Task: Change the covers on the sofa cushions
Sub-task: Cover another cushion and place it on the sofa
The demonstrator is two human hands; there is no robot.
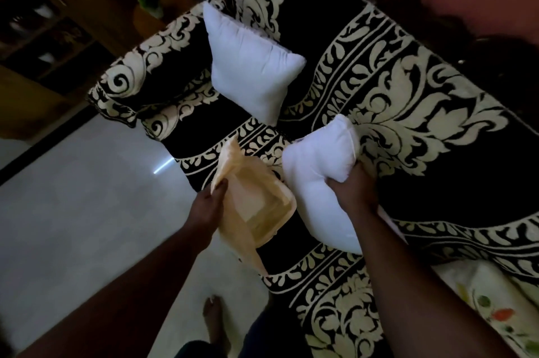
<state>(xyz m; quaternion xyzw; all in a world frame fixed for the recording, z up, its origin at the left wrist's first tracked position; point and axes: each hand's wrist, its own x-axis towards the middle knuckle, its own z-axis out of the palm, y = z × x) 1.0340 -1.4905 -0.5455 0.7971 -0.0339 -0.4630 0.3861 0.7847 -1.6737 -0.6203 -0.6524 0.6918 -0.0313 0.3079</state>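
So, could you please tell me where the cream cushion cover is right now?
In the head view, the cream cushion cover is low and centre-left, held by the left hand over the sofa's front edge, beside the white cushion.

I see two bare white cushions, one lying on the sofa point(250, 63) and one in my grip point(318, 179), and one cream cover point(256, 212).

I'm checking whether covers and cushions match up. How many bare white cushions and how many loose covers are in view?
Bare white cushions: 2, one lying on the sofa, one in the right hand
Loose cream covers: 1, in the left hand
Total: 3
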